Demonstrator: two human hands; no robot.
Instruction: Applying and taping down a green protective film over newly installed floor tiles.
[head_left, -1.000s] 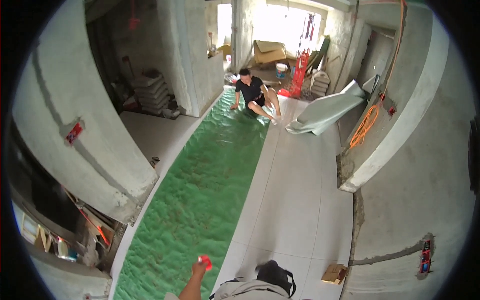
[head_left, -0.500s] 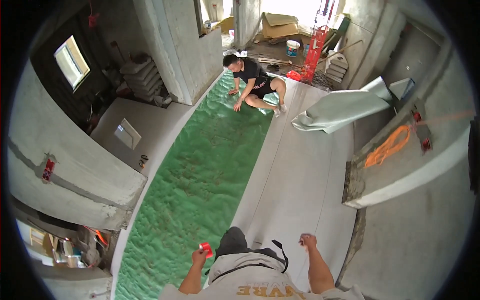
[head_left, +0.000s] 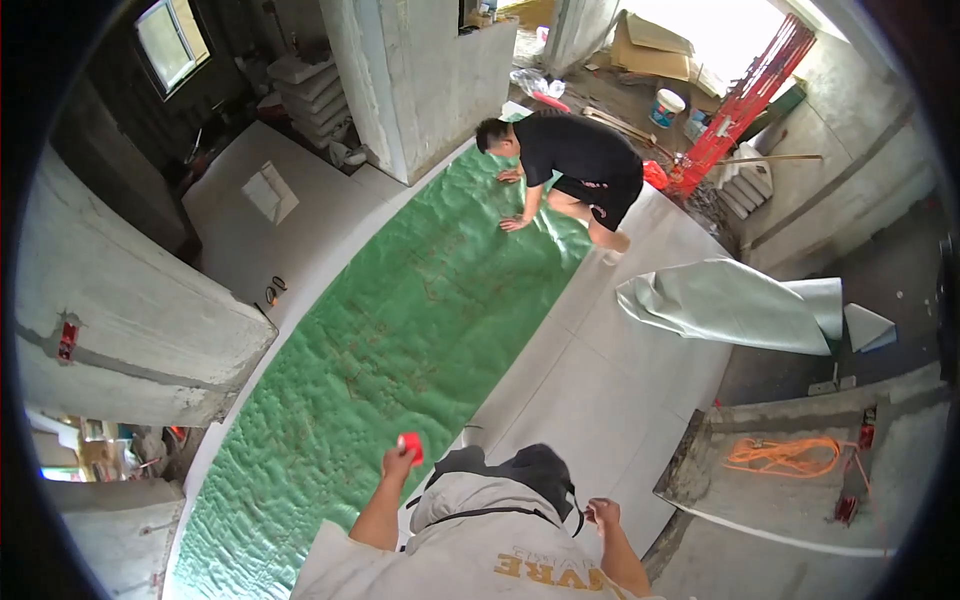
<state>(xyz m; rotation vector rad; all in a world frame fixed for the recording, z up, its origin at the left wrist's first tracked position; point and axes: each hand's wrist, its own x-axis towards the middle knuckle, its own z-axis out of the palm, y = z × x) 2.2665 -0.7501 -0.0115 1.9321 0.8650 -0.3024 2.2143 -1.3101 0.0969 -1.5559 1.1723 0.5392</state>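
Observation:
A roll of red tape (head_left: pixel 411 448) is gripped in my left hand (head_left: pixel 396 461), held above the near part of a long green sheet (head_left: pixel 370 350). My right hand (head_left: pixel 602 514) hangs at my right side over the pale floor, its fingers curled; whether anything is inside them is too small to see. The green sheet lies spread along the floor, rippled nearby and smoother toward the far end. There a co-worker (head_left: pixel 580 155) in dark clothes crouches, both palms pressed on the sheet.
A folded pale-green sheet (head_left: pixel 730 300) lies at the right. Orange cord (head_left: pixel 785 456) rests by the right wall. A red metal frame (head_left: pixel 745 105), a bucket (head_left: pixel 667 107) and cardboard (head_left: pixel 650 48) are at the back. Scissors (head_left: pixel 270 293) lie left of the green sheet.
My view has shifted and tilted. The co-worker has risen from sitting to a crouch, leaning over the sheet. My right hand has come closer to my body; the tape stays in my left.

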